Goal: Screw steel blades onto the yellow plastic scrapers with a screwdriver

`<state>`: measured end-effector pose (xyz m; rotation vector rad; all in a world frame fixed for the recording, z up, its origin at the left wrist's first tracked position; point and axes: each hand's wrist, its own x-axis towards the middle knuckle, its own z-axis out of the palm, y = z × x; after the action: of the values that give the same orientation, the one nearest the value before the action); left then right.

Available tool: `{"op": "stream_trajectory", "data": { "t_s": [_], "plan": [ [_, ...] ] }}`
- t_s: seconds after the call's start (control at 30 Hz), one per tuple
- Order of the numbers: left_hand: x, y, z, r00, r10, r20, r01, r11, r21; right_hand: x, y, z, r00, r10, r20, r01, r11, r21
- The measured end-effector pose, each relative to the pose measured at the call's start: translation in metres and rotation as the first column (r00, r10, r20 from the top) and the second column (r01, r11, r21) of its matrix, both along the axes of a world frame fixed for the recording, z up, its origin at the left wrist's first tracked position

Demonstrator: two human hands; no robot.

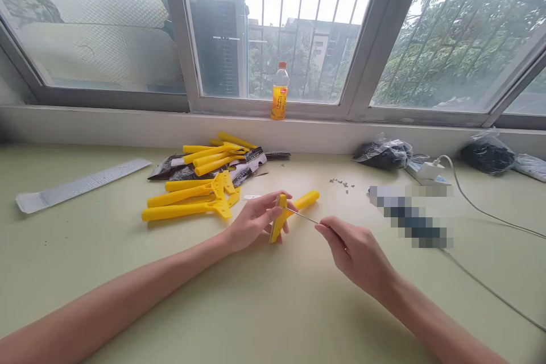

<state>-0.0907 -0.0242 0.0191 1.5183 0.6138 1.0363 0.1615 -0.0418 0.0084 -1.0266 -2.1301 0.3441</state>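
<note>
My left hand (255, 222) is closed around the head of a yellow scraper (279, 224), whose round handle points away to the upper right. In my right hand (352, 247) is a screwdriver (303, 216) with a thin metal shaft; its handle is hidden by my fingers. The shaft's tip meets the scraper head beside my left thumb. Several more yellow scrapers (183, 210) lie on the table to the left of my left hand. A small pile of screws (340, 183) sits beyond my right hand.
Behind the scrapers are more yellow handles (219, 158) on black packets (251, 165). A long silvery strip (85, 185) lies left. Black-filled plastic bags (381, 153), a white charger (430, 170) with cable and a blurred object (409, 219) are at right. A drink bottle (279, 96) stands on the sill.
</note>
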Motion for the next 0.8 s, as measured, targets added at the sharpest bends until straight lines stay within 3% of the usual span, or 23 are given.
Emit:
{"op": "stream_trajectory", "data": {
  "t_s": [0.07, 0.13, 0.2, 0.23, 0.3, 0.37, 0.4, 0.43, 0.5, 0.57, 0.63, 0.73, 0.8],
  "plan": [
    [-0.001, 0.000, 0.001, 1.000, 0.002, -0.019, -0.002, 1.000, 0.012, -0.006, -0.004, 0.005, 0.990, -0.030, -0.135, -0.007, 0.965, -0.264],
    [-0.001, 0.000, 0.000, 0.999, 0.006, -0.033, -0.006, 1.000, 0.021, -0.010, -0.007, 0.010, 0.966, -0.063, -0.252, -0.083, 0.844, -0.531],
    [0.000, -0.001, 0.000, 1.000, 0.017, -0.026, -0.017, 0.999, 0.031, -0.013, -0.009, 0.014, 0.949, -0.070, -0.308, -0.162, 0.728, -0.666],
    [0.001, -0.001, 0.000, 1.000, 0.027, -0.012, -0.026, 0.999, 0.039, -0.014, -0.009, 0.014, 0.948, -0.066, -0.312, -0.170, 0.723, -0.669],
    [0.002, -0.001, 0.000, 0.999, 0.045, 0.017, -0.046, 0.997, 0.057, -0.015, -0.008, 0.012, 0.963, -0.049, -0.265, -0.110, 0.826, -0.552],
    [0.003, -0.001, 0.000, 0.998, 0.055, 0.041, -0.058, 0.996, 0.064, -0.012, -0.005, 0.008, 0.988, -0.005, -0.157, -0.042, 0.955, -0.293],
    [0.003, -0.002, 0.000, 0.998, 0.050, 0.044, -0.053, 0.997, 0.062, -0.010, -0.003, 0.005, 0.996, 0.023, -0.083, -0.033, 0.991, -0.127],
    [0.004, -0.002, 0.001, 0.998, 0.040, 0.039, -0.042, 0.997, 0.058, -0.007, 0.000, 0.003, 0.999, 0.046, 0.000, -0.046, 0.998, 0.047],
    [0.004, -0.003, 0.001, 1.000, 0.004, 0.020, -0.005, 0.999, 0.048, -0.001, 0.004, 0.000, 0.987, 0.052, 0.151, -0.103, 0.929, 0.355],
    [0.003, -0.004, 0.000, 0.999, -0.040, 0.004, 0.040, 0.999, 0.030, 0.004, 0.006, -0.001, 0.971, 0.051, 0.234, -0.162, 0.860, 0.483],
    [0.003, -0.005, 0.000, 0.998, -0.068, -0.002, 0.068, 0.997, 0.023, 0.006, 0.005, -0.002, 0.969, 0.112, 0.219, -0.193, 0.899, 0.394],
    [0.004, -0.007, -0.001, 0.997, -0.071, -0.001, 0.071, 0.996, 0.052, 0.003, -0.001, 0.000, 0.987, 0.156, -0.019, -0.156, 0.988, 0.006],
    [0.004, -0.007, -0.002, 0.998, -0.060, 0.007, 0.059, 0.994, 0.089, 0.000, -0.005, 0.004, 0.968, 0.077, -0.239, -0.153, 0.936, -0.318]
  ]
}}
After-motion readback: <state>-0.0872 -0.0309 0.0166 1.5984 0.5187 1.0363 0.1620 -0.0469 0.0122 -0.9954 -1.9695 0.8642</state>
